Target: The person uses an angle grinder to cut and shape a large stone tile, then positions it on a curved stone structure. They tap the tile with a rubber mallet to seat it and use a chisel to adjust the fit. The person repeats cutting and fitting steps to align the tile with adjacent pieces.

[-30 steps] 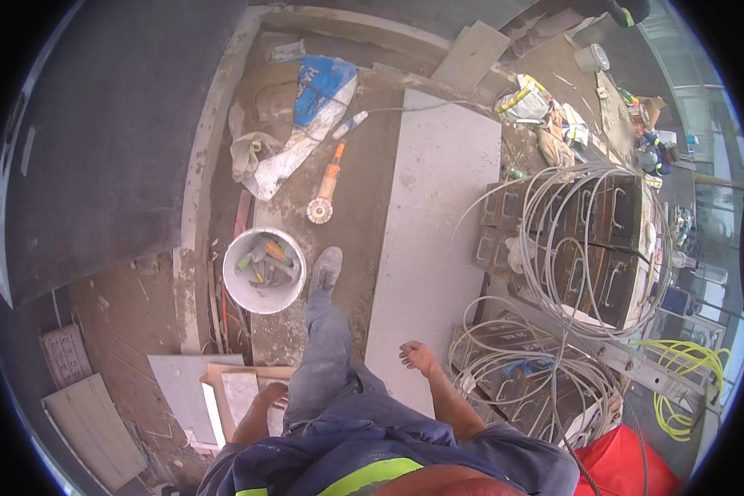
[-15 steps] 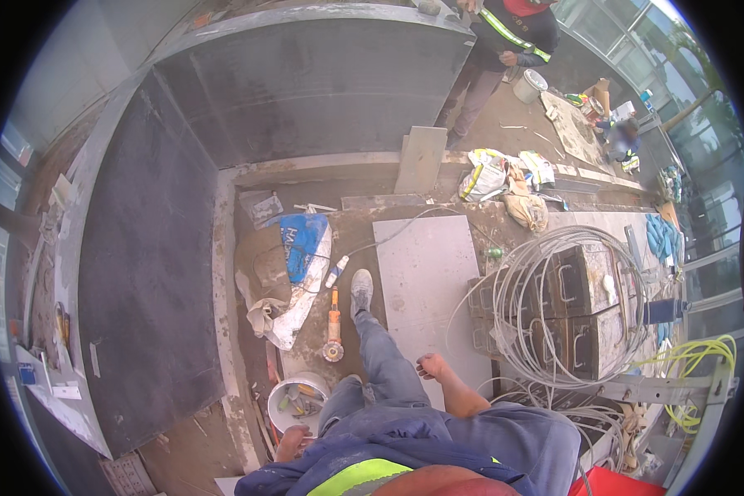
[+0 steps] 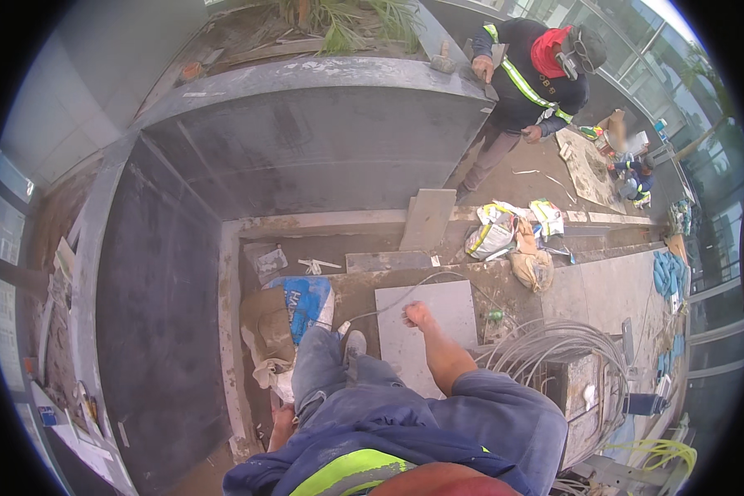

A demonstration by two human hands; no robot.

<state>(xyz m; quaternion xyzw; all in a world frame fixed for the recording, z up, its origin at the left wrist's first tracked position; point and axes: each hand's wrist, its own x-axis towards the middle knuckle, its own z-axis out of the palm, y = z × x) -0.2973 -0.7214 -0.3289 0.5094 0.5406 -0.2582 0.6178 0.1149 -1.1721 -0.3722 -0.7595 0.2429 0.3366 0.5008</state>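
Note:
My right hand (image 3: 417, 314) hangs over the pale grey slab (image 3: 401, 361), its fingers curled in and nothing seen in them. A thin grey cable (image 3: 413, 287) runs across the far part of that slab. Low at the left, my left hand (image 3: 283, 416) is beside my leg, close to the near edge of a white-and-blue bag (image 3: 307, 302). Its fingers are too small and partly hidden to read. A small white bottle (image 3: 344, 328) lies by my shoe. The orange angle grinder and the bucket are out of sight behind my legs and body.
Coiled grey cable (image 3: 566, 335) lies on worn cases (image 3: 583, 384) at my right. Dark panel walls (image 3: 306, 153) stand ahead and left, with a leaning board (image 3: 427, 219) near them. Filled sacks (image 3: 531, 269) lie beyond. A co-worker (image 3: 531, 78) stands far right; another person (image 3: 636, 178) is low behind.
My body and view have moved forward. My right hand has gone farther over the slab, and my legs now cover the grinder and bucket. The standing co-worker shows more fully.

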